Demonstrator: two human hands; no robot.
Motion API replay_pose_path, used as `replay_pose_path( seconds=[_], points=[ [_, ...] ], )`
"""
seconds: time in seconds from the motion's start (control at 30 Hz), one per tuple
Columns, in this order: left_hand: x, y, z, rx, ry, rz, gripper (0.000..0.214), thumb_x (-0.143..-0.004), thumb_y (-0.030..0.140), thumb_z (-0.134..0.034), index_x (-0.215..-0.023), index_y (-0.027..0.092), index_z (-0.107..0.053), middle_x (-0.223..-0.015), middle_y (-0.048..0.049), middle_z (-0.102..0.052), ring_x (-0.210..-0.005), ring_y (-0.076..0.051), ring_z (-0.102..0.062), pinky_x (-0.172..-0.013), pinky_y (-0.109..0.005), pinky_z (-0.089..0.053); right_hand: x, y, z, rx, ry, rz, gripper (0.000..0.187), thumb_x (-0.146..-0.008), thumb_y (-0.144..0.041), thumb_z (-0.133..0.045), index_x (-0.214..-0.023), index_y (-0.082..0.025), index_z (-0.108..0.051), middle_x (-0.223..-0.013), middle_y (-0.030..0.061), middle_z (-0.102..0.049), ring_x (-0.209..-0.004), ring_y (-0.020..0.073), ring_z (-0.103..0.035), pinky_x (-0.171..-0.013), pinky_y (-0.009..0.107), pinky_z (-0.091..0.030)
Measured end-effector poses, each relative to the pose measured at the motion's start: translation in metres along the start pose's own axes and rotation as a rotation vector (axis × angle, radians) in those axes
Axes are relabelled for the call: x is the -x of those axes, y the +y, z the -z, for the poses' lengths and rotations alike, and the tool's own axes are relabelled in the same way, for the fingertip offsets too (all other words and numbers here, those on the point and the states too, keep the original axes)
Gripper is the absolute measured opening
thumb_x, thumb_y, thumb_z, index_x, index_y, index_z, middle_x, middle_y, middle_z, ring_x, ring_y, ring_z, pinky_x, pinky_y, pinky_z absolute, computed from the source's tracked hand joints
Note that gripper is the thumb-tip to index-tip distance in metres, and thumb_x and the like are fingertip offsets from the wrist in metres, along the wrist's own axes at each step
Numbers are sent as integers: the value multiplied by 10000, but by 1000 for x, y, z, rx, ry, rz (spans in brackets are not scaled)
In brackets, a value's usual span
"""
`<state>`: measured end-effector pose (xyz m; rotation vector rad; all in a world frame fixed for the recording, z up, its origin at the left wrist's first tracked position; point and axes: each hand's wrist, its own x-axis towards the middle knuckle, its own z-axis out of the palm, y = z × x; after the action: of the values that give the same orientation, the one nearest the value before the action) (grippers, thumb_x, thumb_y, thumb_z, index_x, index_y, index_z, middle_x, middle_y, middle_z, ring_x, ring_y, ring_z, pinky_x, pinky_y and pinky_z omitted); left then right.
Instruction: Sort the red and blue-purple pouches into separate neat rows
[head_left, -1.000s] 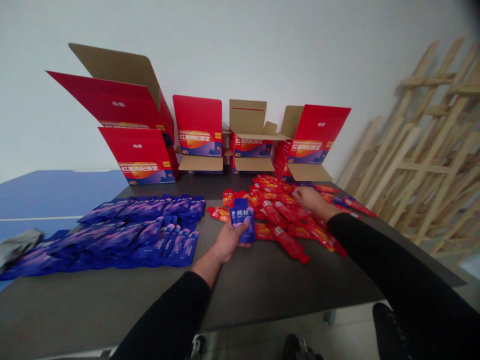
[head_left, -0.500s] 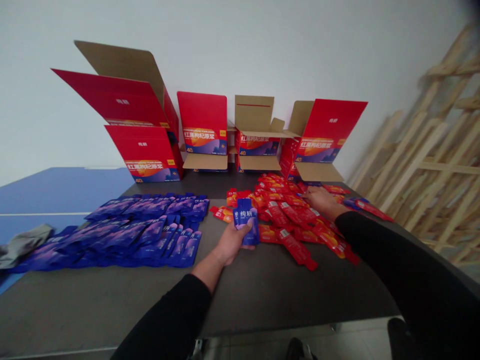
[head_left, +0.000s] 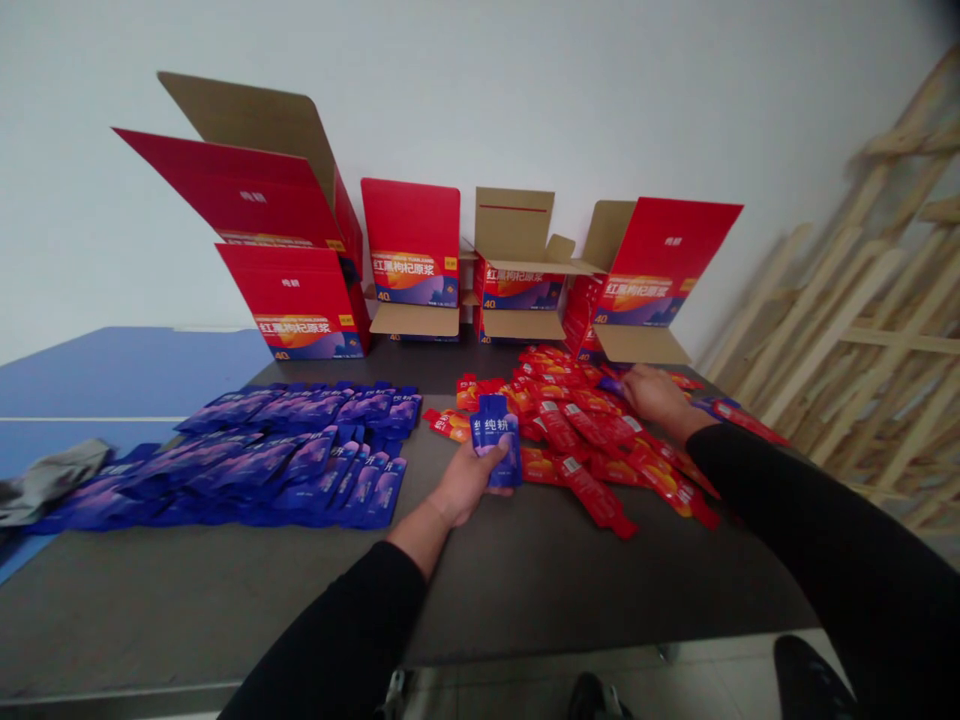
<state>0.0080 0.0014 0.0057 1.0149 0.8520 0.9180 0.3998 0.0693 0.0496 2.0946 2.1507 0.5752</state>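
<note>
Lots of blue pouches (head_left: pixel 285 465) already lie together on the left of the desk (head_left: pixel 600 590). On the right is a messy heap of red pouches (head_left: pixel 562 420), with bits of blue in it, so that side looks not done. Red boxes (head_left: pixel 412 240) stand at the back with flaps open. The left hand (head_left: pixel 459 487) has its fingers closed around two or more blue packs (head_left: pixel 496 430). The right hand's (head_left: pixel 654 392) fingers are close together by a purple-blue pouch (head_left: pixel 611 385) at the heap's far side; I can't tell if they grip it.
</note>
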Motion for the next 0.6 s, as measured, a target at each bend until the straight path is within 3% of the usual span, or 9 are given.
replay_pose_path(
  seconds=[0.17, 0.3, 0.4, 0.6],
  points=[
    [1, 1, -1, 8, 9, -2, 542, -797, 485, -786, -1216, 187, -614, -955, -74, -713, -694, -174, -683, -533, -280, -586, 11, 0, 18, -69, 100, -112, 309, -956, -189, -432, -1069, -75, -696, -1063, 214, -664, -942, 268, -621, -815, 334, -415],
    [1, 3, -2, 35, 23, -2, 530, -791, 481, -792, -1195, 189, -611, -944, -71, -708, -689, -175, -684, -528, -289, -590, 14, -14, 42, -184, 130, -92, 292, -975, -216, -420, -1107, -127, -665, -1026, 177, -700, -850, 248, -626, -744, 317, -410],
    [0, 3, -1, 76, 33, 17, 501, -796, 450, -793, -1187, 204, -599, -952, -70, -709, -710, -181, -696, -549, -298, -602, 11, -34, 65, -291, 166, 97, 322, -1012, -284, -383, -1057, -160, -677, -986, 151, -716, -855, 244, -633, -751, 313, -423],
    [-2, 5, 1, 132, 31, 79, 418, -859, 340, -715, -1233, 228, -564, -951, -50, -711, -728, -177, -696, -576, -303, -610, 0, -103, 104, -553, 152, 694, 354, -1026, -333, -405, -1030, -176, -723, -991, 113, -736, -894, 213, -645, -840, 320, -458]
  ],
)
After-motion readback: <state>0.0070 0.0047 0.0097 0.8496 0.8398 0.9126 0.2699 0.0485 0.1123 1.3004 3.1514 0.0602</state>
